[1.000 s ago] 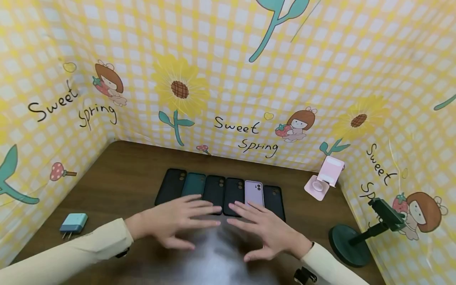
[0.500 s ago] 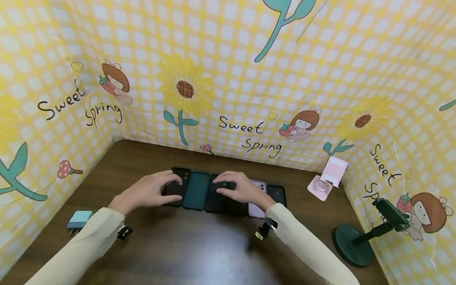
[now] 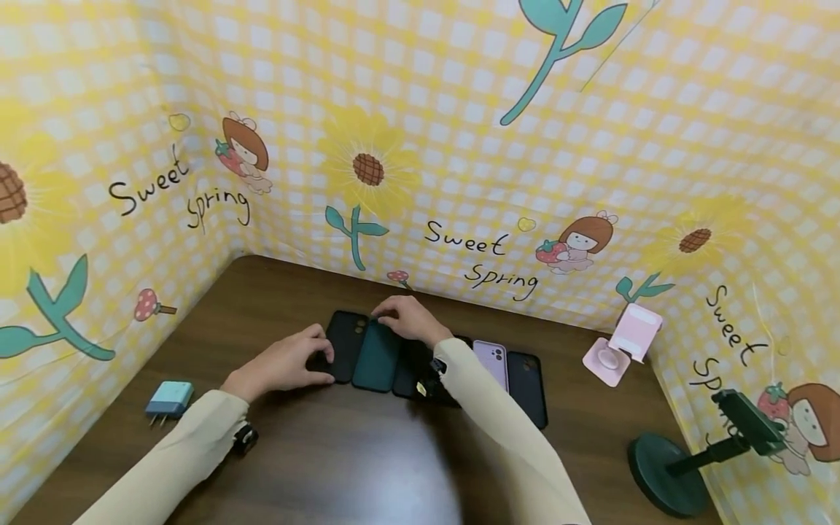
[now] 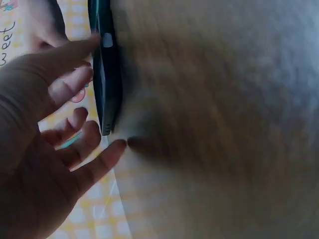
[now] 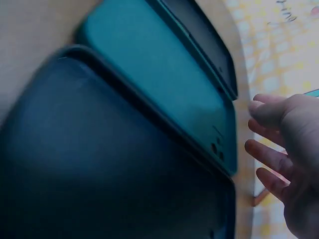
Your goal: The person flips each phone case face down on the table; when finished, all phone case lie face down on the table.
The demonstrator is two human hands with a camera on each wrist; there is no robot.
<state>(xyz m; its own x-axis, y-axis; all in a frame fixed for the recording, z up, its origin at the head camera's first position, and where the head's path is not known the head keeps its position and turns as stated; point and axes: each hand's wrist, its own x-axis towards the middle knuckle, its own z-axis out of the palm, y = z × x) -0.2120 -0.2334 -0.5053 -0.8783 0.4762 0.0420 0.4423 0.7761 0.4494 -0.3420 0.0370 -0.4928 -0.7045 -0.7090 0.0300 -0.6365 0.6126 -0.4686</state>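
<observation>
Several phone cases lie side by side in a row. At its left end is a black case (image 3: 346, 346), then a teal case (image 3: 377, 361), and two black ones partly hidden by my right forearm. A lilac case (image 3: 492, 364) and a dark case (image 3: 527, 390) finish the right end. My left hand (image 3: 282, 364) is at the leftmost case's left side, fingers spread and loosely bent; in the left wrist view a dark case (image 4: 107, 84) shows edge-on by the thumb. Over the teal case's far end is my right hand (image 3: 412, 321), its loosely bent fingers (image 5: 271, 157) apart from the cases.
A blue charger plug (image 3: 169, 399) lies at the left of the brown table (image 3: 315, 467). On the right stand a pink folding phone stand (image 3: 633, 335) and a dark green round-based stand (image 3: 669, 467). Yellow checked cloth (image 3: 459, 175) walls the table's back and sides.
Both hands first moved apart from above the row's middle. My left hand went to the left end; my right hand then swung leftward to the teal case's far end. The head view shifted slightly.
</observation>
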